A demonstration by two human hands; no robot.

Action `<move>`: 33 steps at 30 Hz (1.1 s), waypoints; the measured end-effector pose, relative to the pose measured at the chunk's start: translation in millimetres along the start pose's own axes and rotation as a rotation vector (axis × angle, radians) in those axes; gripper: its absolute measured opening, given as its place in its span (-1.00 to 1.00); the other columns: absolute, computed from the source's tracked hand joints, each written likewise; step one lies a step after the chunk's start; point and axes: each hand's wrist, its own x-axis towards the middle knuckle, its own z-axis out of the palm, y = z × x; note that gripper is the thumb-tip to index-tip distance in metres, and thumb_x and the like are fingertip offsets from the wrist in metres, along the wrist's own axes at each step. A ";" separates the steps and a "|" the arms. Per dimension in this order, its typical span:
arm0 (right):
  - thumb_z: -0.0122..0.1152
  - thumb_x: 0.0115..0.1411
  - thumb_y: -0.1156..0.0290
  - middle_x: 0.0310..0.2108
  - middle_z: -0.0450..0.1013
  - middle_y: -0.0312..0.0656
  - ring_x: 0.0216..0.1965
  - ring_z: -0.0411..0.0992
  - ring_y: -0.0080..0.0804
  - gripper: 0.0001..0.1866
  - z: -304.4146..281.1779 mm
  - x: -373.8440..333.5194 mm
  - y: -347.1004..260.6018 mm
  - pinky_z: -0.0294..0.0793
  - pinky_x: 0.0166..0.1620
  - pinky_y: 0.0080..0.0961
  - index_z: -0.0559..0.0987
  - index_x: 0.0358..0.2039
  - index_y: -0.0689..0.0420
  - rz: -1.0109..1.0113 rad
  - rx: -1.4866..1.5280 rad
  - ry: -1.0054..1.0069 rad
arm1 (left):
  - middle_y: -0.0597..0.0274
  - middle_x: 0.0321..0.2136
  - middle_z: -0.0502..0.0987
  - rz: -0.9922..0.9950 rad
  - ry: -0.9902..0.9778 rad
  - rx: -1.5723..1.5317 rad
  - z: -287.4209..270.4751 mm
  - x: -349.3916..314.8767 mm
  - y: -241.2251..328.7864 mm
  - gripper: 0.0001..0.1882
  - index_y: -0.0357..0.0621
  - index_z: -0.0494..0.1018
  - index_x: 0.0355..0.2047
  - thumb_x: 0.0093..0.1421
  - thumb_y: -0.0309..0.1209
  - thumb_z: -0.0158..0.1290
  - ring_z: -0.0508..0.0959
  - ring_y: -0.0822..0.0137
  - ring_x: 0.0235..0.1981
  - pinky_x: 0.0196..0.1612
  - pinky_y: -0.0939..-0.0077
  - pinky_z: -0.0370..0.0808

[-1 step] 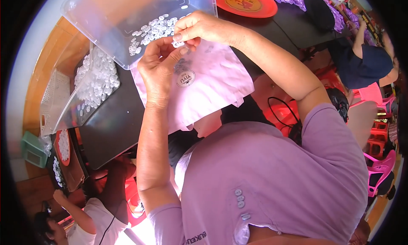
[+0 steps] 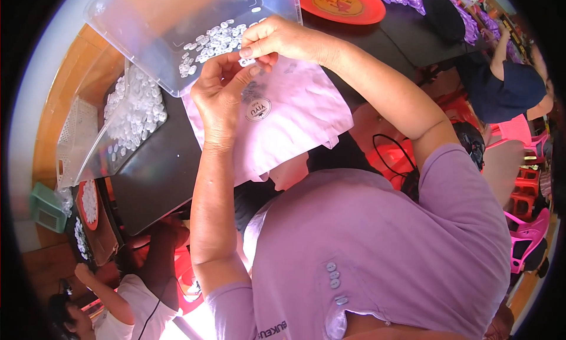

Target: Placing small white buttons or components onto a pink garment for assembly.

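My left hand (image 2: 221, 95) and my right hand (image 2: 283, 38) meet over the near edge of a see-through plastic bin (image 2: 171, 88). Between their fingertips is a small white plastic piece (image 2: 246, 62), with the left fingers curled under it and the right thumb and forefinger pinching at its top. Its exact kind is too small to tell. Loose white oval pieces (image 2: 218, 42) lie scattered on the floor of the bin, just beyond my fingers. Under my wrists a pink cloth (image 2: 295, 116) with a dark round print hangs over the table edge toward my lap.
Left of the bin, a second see-through container (image 2: 94, 157) holds a heap of white pieces (image 2: 135, 107). A red round tray (image 2: 342, 4) lies at the back right on the dark table (image 2: 153, 190). One person (image 2: 127, 299) sits at lower left, another (image 2: 501, 83) at far right.
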 end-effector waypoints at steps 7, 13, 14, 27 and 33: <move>0.12 0.26 0.23 -0.66 0.33 -0.36 -0.60 0.35 -0.62 -0.72 6.5 -6.1 0.3 0.33 -0.49 -0.64 0.49 -0.46 0.18 0.059 0.060 0.001 | 0.31 -0.47 0.54 0.129 0.046 0.097 0.0 -1.2 -7.5 -0.80 -0.27 0.49 -0.33 0.03 -0.60 0.26 0.49 0.56 -0.44 -0.32 0.65 0.47; 0.10 0.28 0.24 -0.65 0.33 -0.37 -0.60 0.34 -0.62 -0.73 19.7 -4.8 2.4 0.33 -0.50 -0.64 0.48 -0.44 0.19 -0.012 0.106 0.049 | 0.32 -0.48 0.53 0.201 0.058 0.113 -3.2 0.5 -11.0 -0.81 -0.29 0.47 -0.33 0.04 -0.61 0.24 0.50 0.56 -0.44 -0.33 0.66 0.46; 0.10 0.28 0.24 -0.64 0.34 -0.36 -0.59 0.34 -0.63 -0.73 22.3 -4.6 2.8 0.33 -0.49 -0.65 0.49 -0.43 0.19 -0.039 0.088 0.084 | 0.32 -0.48 0.52 0.156 0.071 0.055 -3.5 0.2 -10.3 -0.80 -0.29 0.47 -0.33 0.03 -0.61 0.24 0.50 0.56 -0.45 -0.34 0.67 0.46; 0.14 0.22 0.32 -0.64 0.40 -0.34 -0.58 0.36 -0.63 -0.79 -0.3 -5.0 15.9 0.30 -0.45 -0.64 0.55 -0.41 0.21 -0.104 -0.021 0.436 | 0.25 -0.57 0.54 0.502 0.577 0.320 -67.6 18.4 79.7 -0.84 -0.31 0.54 -0.41 -0.02 -0.55 0.28 0.39 0.57 -0.71 -0.67 0.73 0.29; 0.16 0.22 0.34 -0.69 0.32 -0.21 -0.73 0.33 -0.43 -0.71 6.2 -3.6 7.6 0.37 -0.67 -0.49 0.48 -0.56 0.27 -0.195 0.220 0.500 | 0.28 -0.43 0.58 0.613 0.603 1.170 -138.8 57.4 91.3 -0.82 -0.24 0.59 -0.35 0.01 -0.49 0.28 0.52 0.46 -0.45 -0.38 0.50 0.49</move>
